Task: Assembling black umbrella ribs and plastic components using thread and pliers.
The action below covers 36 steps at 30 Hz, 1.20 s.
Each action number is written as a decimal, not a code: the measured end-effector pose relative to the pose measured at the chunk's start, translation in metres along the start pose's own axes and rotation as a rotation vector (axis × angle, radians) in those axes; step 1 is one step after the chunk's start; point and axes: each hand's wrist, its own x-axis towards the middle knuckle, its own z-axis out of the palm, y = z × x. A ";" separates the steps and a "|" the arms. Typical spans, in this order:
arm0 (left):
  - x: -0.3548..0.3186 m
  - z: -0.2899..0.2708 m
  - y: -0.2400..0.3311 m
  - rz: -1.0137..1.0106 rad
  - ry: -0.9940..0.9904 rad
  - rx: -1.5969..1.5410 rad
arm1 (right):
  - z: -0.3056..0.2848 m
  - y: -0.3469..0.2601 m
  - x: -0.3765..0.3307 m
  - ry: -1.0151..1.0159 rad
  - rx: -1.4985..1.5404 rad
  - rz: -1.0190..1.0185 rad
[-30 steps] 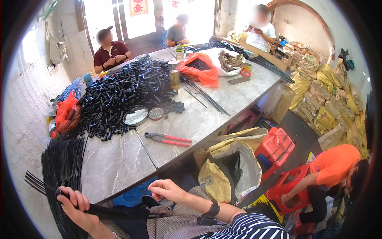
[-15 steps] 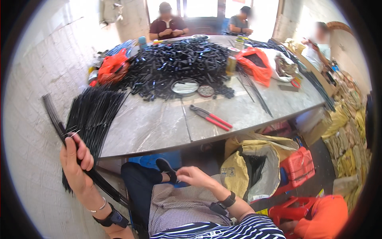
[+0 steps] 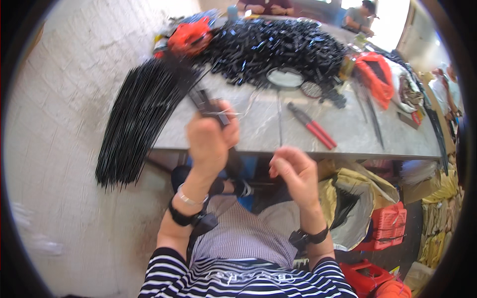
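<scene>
My left hand [image 3: 211, 136] is closed around a bundle of thin black strips [image 3: 201, 99], blurred by motion and held upright above the table's near edge. A thin pale tie [image 3: 233, 113] sticks out from the bundle beside my fingers. The lower part of the bundle hangs behind my wrist. My right hand [image 3: 298, 176] is in front of the table edge, fingers loosely curled and thumb apart, with nothing visible in it. Left of the bundle, a large fan of long black strips [image 3: 136, 119] lies over the table's left end. Red-handled pliers [image 3: 313, 126] lie on the tabletop.
A heap of short black pieces [image 3: 278, 44] covers the back of the grey table [image 3: 248, 126]. Near it are a round dish [image 3: 284, 78], a small round tin [image 3: 311, 89] and red plastic bags [image 3: 191, 37]. An open sack [image 3: 357, 218] and red basket [image 3: 389, 226] stand below right. People sit across.
My left hand has swung right with the bundle, from beside the wall to over the table edge. My right hand has risen and moved right. The view has turned left.
</scene>
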 end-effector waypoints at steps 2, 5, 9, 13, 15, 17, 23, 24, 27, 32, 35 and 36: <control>-0.005 0.001 -0.017 -0.013 -0.022 0.085 | 0.015 -0.019 0.005 0.000 0.037 -0.033; -0.014 -0.009 -0.028 0.013 -0.089 -0.011 | 0.033 -0.028 0.014 -0.034 0.035 -0.030; -0.025 -0.015 -0.032 0.029 -0.106 0.133 | 0.052 -0.026 0.023 -0.087 -0.071 -0.040; -0.032 -0.019 -0.035 0.073 -0.062 0.255 | 0.063 -0.023 0.025 -0.103 -0.053 -0.019; -0.035 -0.021 -0.035 0.061 -0.044 0.286 | 0.063 -0.024 0.027 -0.089 -0.037 0.037; -0.035 -0.028 -0.038 0.047 -0.059 0.270 | 0.062 -0.024 0.031 -0.104 -0.070 0.106; -0.036 -0.027 -0.044 -0.037 -0.159 0.087 | 0.054 -0.006 0.036 -0.095 -0.180 -0.116; -0.033 -0.032 -0.048 -0.041 -0.195 0.082 | 0.054 0.000 0.037 -0.049 -0.305 -0.330; -0.035 -0.032 -0.051 -0.052 -0.181 0.061 | 0.051 0.008 0.041 -0.048 -0.552 -0.600; -0.028 -0.048 -0.062 -0.217 -0.085 0.036 | -0.018 0.007 0.065 0.066 -1.216 -0.423; -0.026 -0.055 -0.075 -0.228 -0.075 0.069 | -0.098 0.031 0.082 0.249 -1.815 -0.391; -0.026 -0.055 -0.080 -0.231 -0.076 0.066 | -0.110 0.036 0.085 0.250 -1.818 -0.387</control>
